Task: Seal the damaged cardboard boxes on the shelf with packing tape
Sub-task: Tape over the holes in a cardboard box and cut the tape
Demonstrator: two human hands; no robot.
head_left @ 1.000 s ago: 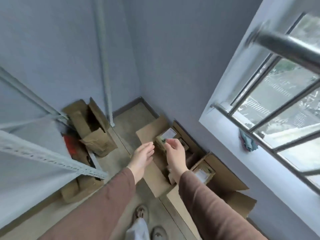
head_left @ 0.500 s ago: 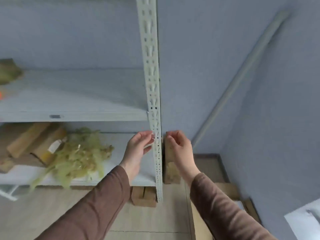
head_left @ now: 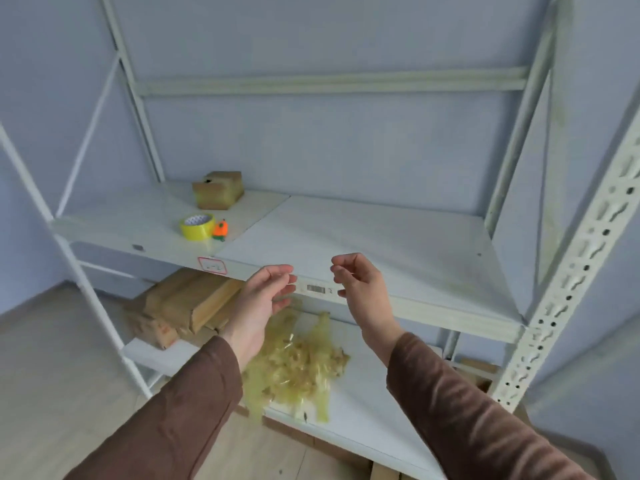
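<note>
A white metal shelf (head_left: 381, 237) fills the view. On its upper board a small cardboard box (head_left: 218, 190) stands at the back left. In front of it lie a yellow roll of packing tape (head_left: 196, 226) and a small orange cutter (head_left: 221, 230). Several cardboard boxes (head_left: 183, 304) are stacked on the lower board at the left. My left hand (head_left: 265, 299) and my right hand (head_left: 356, 284) hover in front of the upper board's edge, fingers loosely curled, holding nothing. Both are right of the tape and apart from it.
A heap of crumpled yellowish used tape (head_left: 294, 362) lies on the lower board under my hands. A perforated upright post (head_left: 568, 271) stands at the right. More cardboard (head_left: 474, 368) sits on the floor at the lower right. Wooden floor spreads to the left.
The view has swung from the floor boxes by the window to the shelf front. My right hand no longer pinches the small item seen a second ago; both hands stay raised.
</note>
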